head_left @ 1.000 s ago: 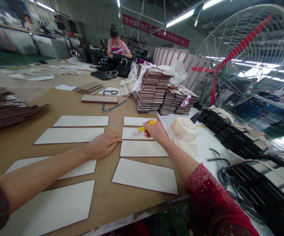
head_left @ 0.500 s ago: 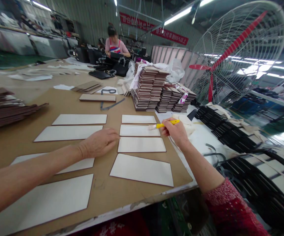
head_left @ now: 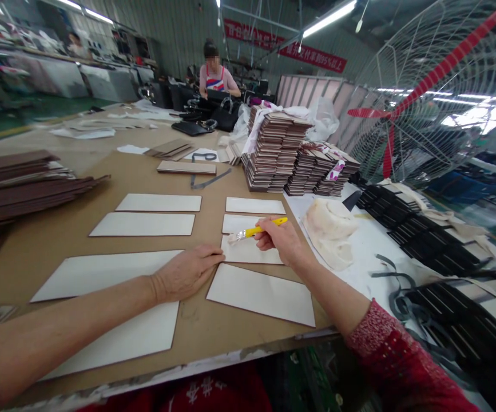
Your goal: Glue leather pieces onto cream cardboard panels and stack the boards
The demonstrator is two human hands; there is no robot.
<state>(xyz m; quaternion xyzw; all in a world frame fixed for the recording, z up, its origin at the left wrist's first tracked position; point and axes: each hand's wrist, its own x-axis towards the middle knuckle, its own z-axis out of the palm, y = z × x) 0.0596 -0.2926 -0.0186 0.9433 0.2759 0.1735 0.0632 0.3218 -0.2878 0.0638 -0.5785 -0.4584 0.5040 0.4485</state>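
The fingers (head_left: 263, 242) of the right hand (head_left: 287, 241) are clamped on the yellow handle of a brush (head_left: 252, 231), which slants down to the left, its bristles at the upper left corner of a pale board (head_left: 248, 253). That board lies flat on the brown-topped desk (head_left: 210, 220), third from the far end in the nearer-to-right of two columns. At its lower left corner, the left hand (head_left: 185, 273) reaches in, fingers lying close together with the tips at the edge; I cannot tell whether they pinch it or just rest there.

Just beyond the board is a second one (head_left: 231, 222), partly covered by the right hand, then a narrower one (head_left: 255, 205); on the near side a larger, tapered board (head_left: 261, 294) lies askew. Four more pale boards (head_left: 142, 225) make up the left column, the forearm crossing the lower pair.

Further off I see a grey strap (head_left: 213, 181), a tall stack of boards (head_left: 276, 151) and, to the left, a pile of brown panels (head_left: 16, 189). A crumpled cream mass (head_left: 328, 232) sits right of the brush. Past black bags (head_left: 224, 118) a co-worker (head_left: 217, 80) is at work, and a big fan (head_left: 419, 100) with red blades stands at the right.
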